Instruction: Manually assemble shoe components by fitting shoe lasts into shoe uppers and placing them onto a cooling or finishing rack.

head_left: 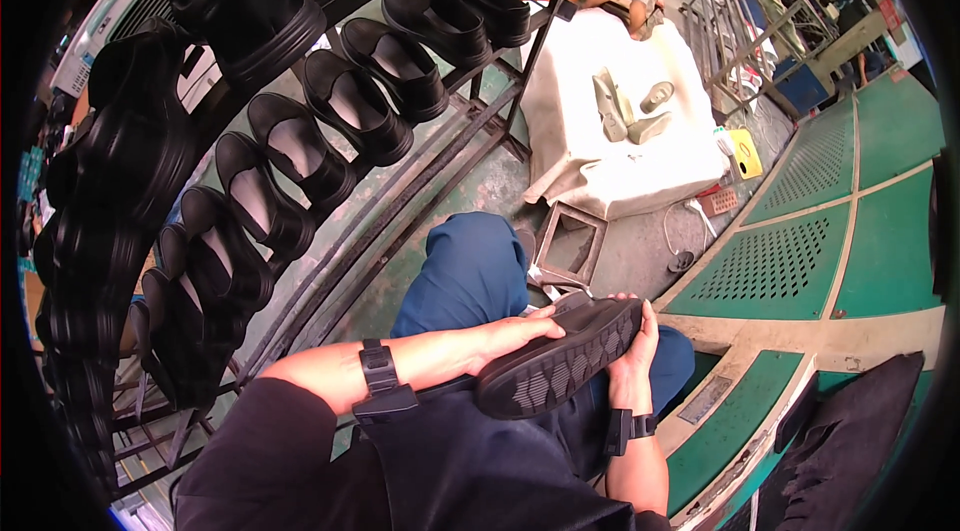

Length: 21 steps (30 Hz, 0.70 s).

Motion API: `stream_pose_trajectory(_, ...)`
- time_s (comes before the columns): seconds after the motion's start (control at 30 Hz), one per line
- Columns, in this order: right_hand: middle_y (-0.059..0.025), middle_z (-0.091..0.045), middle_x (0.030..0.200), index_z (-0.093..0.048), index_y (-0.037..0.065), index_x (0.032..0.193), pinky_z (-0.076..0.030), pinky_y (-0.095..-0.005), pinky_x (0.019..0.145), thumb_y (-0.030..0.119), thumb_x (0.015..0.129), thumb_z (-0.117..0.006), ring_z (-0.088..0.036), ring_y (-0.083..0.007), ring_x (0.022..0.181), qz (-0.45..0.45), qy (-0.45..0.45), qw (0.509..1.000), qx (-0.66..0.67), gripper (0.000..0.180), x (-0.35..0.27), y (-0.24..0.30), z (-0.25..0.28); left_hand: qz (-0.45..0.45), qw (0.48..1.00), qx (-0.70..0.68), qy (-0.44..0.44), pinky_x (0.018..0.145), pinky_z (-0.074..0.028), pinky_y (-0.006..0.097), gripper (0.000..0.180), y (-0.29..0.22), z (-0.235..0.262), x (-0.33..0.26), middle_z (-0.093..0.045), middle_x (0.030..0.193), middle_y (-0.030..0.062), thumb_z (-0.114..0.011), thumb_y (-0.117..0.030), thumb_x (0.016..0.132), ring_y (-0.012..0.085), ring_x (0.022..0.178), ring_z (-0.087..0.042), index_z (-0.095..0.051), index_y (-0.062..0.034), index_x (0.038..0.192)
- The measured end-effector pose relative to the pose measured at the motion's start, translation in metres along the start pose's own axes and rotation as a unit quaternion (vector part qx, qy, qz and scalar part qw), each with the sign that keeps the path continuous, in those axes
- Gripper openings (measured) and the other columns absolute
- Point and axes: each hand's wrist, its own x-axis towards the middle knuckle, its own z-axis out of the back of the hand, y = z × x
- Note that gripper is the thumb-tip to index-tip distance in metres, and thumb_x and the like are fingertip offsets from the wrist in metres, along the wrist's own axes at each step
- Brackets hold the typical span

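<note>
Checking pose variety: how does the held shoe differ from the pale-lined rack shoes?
The held shoe is between the left hand and right hand; the rack shoes sit on the rack. The held shoe shows its patterned sole; the rack shoes show openings and pale linings. Both look dark.

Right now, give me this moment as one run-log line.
left hand: holds dark shoe | right hand: holds its right end | patterned sole: toward camera | black shoes: racked at left

Two hands (515, 337), one held shoe (560, 363), two wristbands (379, 368), two perforated green panels (768, 266) (rack shoes (378, 127) uncountable in overlap)
</note>
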Motion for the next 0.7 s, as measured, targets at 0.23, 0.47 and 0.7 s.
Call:
stream_pose_trajectory(0.23, -0.0123, -0.065, 0.102, -0.062, 0.001, 0.101, -0.051, -0.0364, 0.092, 0.03, 0.098, -0.056, -0.063, -0.0236, 0.099, 0.001, 0.048, 0.991, -0.128, 0.03, -0.001, 0.01, -0.011, -0.153, 0.906, 0.374, -0.127, 0.118, -0.024, 0.038, 0.078, -0.025, 0.007, 0.098, -0.021, 0.16, 0.0221, -0.053, -0.038, 0.091, 0.0311, 0.148, -0.023, -0.023, -0.001, 0.153)
stream_pose_trajectory(0.47, -0.0148, -0.069, 0.102, -0.066, -0.005, 0.105, -0.051, -0.0334, 0.088, 0.036, 0.098, -0.05, -0.066, -0.0232, 0.092, 0.062, -0.083, 0.979, -0.173, 0.044, 0.005, 0.003, 0.001, -0.213, 0.793, 0.559, -0.114, 0.106, -0.038, 0.039, 0.046, 0.001, 0.027, 0.149, -0.06, 0.125, 0.0182, -0.04, -0.038, 0.102, 0.0322, 0.123, -0.051, -0.064, -0.0035, 0.12)
stream_pose_trajectory(0.7, -0.0151, -0.069, 0.102, -0.066, -0.006, 0.103, -0.051, -0.0337, 0.088, 0.036, 0.097, -0.051, -0.066, -0.0239, 0.093, 0.057, -0.086, 0.978, -0.181, 0.045, 0.011, 0.0, 0.001, -0.219, 0.777, 0.564, -0.176, 0.105, -0.04, 0.04, 0.045, -0.001, 0.025, 0.141, -0.061, 0.125, 0.0144, -0.039, -0.04, 0.102, 0.0311, 0.123, -0.053, -0.065, -0.0072, 0.117)
